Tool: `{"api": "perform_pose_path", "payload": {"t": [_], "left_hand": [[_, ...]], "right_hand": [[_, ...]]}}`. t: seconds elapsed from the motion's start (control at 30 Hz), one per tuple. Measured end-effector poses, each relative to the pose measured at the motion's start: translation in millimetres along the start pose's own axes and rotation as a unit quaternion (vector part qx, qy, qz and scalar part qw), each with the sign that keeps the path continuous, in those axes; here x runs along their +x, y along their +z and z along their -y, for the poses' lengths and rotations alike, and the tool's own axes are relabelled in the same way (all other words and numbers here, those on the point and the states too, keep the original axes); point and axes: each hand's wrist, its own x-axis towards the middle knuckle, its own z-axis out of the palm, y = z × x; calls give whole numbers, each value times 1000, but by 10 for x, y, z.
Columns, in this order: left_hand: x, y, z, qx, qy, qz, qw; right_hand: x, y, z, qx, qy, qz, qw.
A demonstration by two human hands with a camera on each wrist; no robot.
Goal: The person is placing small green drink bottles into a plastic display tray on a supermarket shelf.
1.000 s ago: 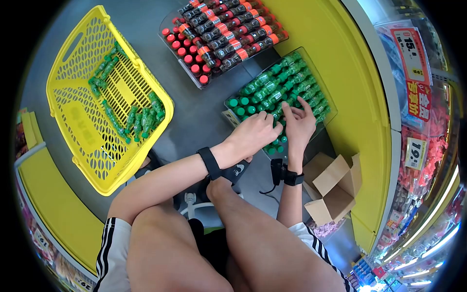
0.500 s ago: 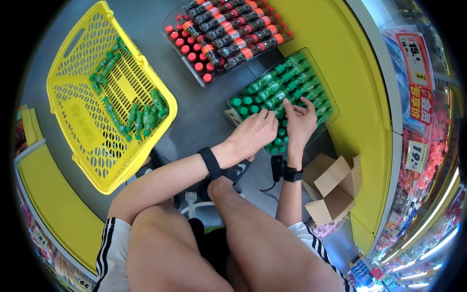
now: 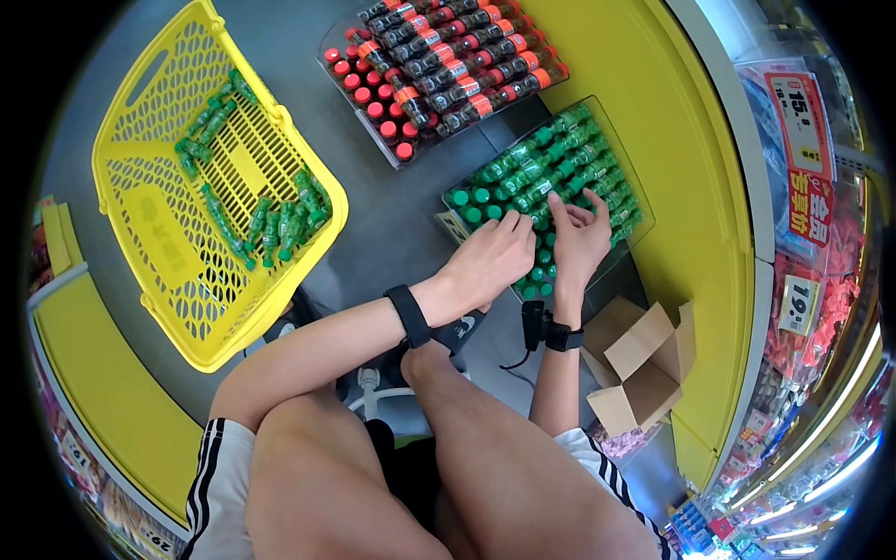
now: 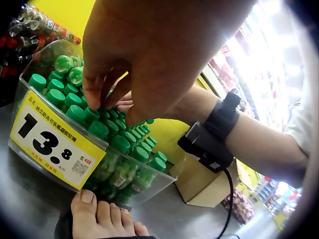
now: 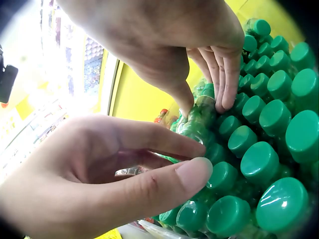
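A clear bin holds rows of small green-capped bottles, some upright, others laid on top. My right hand is over its near side. In the right wrist view, thumb and fingers of that hand pinch a green bottle lying on the upright ones. My left hand is just left of it, fingers bent down among the green caps. Its thumb and forefinger tips come close together by the lying bottle's near end; I cannot tell whether they grip anything.
A yellow basket with several green bottles in it stands at the left. Behind the green bin is a bin of red-capped cola-style bottles. An open cardboard box is at the right, beside the yellow shelf base.
The head view has shifted slightly, so the bins and basket sit a little further right. Both hands stay over the green bottles, with only small finger movements.
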Motion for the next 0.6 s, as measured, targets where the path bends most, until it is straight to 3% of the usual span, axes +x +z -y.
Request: {"api": "perform_pose_path", "payload": {"t": [0.6], "left_hand": [[-140,-186,14,5,12,-20,1000]], "right_hand": [[-60,-58,43,-51,-60,-36,996]]}}
